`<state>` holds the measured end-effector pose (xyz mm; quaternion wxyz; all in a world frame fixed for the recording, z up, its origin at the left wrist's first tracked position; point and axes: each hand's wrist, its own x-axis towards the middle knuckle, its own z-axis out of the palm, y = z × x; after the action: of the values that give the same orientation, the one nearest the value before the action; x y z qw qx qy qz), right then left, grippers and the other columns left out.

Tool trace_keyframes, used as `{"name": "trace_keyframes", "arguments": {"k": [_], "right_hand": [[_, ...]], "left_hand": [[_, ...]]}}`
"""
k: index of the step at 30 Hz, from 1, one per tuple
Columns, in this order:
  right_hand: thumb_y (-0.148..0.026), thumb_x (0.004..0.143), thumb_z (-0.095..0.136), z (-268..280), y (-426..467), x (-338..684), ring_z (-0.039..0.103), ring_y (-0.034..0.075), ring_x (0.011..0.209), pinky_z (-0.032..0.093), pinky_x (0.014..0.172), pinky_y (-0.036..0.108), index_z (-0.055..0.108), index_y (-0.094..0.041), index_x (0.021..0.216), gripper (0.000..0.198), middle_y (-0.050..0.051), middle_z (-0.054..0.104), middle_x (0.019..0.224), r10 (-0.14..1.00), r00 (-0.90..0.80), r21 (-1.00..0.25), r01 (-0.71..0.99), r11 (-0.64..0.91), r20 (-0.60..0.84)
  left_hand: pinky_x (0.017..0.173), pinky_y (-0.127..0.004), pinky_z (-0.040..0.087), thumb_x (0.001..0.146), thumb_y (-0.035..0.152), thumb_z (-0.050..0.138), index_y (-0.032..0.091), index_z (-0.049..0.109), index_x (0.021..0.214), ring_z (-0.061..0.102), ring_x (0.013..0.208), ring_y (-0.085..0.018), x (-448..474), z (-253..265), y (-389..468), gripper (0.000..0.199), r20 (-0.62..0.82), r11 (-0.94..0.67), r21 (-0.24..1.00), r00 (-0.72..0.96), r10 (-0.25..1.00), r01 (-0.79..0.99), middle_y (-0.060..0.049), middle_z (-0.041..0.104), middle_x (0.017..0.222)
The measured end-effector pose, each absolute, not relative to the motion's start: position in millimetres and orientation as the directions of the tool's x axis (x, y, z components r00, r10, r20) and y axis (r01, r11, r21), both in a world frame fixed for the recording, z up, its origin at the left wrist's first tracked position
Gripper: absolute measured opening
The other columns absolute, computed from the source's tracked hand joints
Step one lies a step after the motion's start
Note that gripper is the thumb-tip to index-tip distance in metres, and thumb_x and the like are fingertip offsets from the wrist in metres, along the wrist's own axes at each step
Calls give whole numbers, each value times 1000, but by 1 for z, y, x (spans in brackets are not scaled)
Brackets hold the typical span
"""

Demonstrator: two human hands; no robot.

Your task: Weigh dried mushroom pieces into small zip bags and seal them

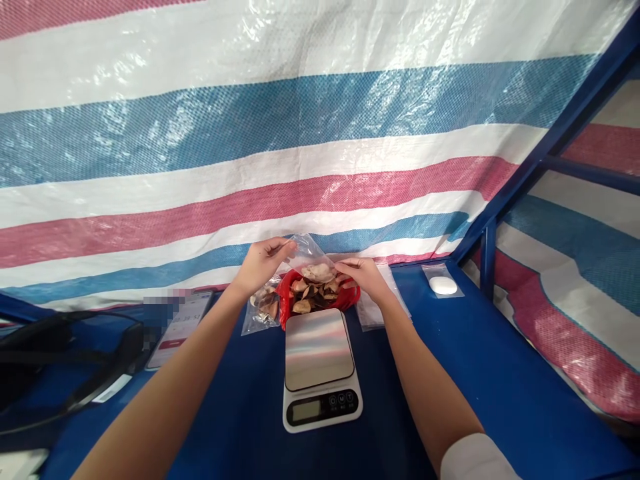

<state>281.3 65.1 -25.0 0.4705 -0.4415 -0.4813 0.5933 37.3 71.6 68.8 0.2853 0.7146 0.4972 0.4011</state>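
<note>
Left grip (263, 264), right grip (366, 275): pinching clear bag (309, 251), likely steadying it | Scale (320, 353): before red bag (285, 300), display (307, 409) nearside, presumably for reading

A shiny red, white and blue striped plastic sheet (300, 113) hangs behind a flat, bright-screened phone (187, 321) and a smooth white oval thing (443, 285).

At near right, our plain white sleeve (477, 459) has a softly curved edge. Beyond it, our right forearm (425, 367) is bare, narrowing towards the wrist; at near left, our left forearm (165, 393) is bare and tapers likewise.
</note>
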Motion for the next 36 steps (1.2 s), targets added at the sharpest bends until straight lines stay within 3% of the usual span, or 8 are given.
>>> {"name": "trace_keyframes", "arguments": {"k": [12,23,32,36], "right_hand": [[-44,74,77,-21,62,297,73,19,72,58,60,26,78,-17,83,28,6,77,85,977,-195,-993,-62,-97,-84],[-41,80,70,-42,69,263,70,18,66,61,62,29,79,-18,83,25,2,73,72,987,-159,-999,-36,-22,-16],[-42,84,68,-40,69,272,72,20,69,61,61,31,80,-20,92,26,5,77,84,997,-72,-997,68,36,31],[-43,86,67,-38,67,271,72,22,76,60,66,32,81,-22,95,27,4,79,85,989,-98,-977,171,131,115]], "left_hand": [[70,-31,55,87,62,63,17,75,85,69,76,-21,52,75,62,47,225,-336,794,268,937,506,-8,76,88],[67,-29,54,84,60,65,17,73,80,67,67,-17,41,64,74,44,241,-310,798,198,950,517,-4,73,78],[70,-32,57,81,63,69,17,74,83,68,72,-19,40,62,75,46,207,-273,844,189,960,462,-7,75,82],[70,-32,56,82,63,67,17,75,83,69,73,-20,40,62,73,46,215,-284,834,195,957,473,-7,75,83]]}}
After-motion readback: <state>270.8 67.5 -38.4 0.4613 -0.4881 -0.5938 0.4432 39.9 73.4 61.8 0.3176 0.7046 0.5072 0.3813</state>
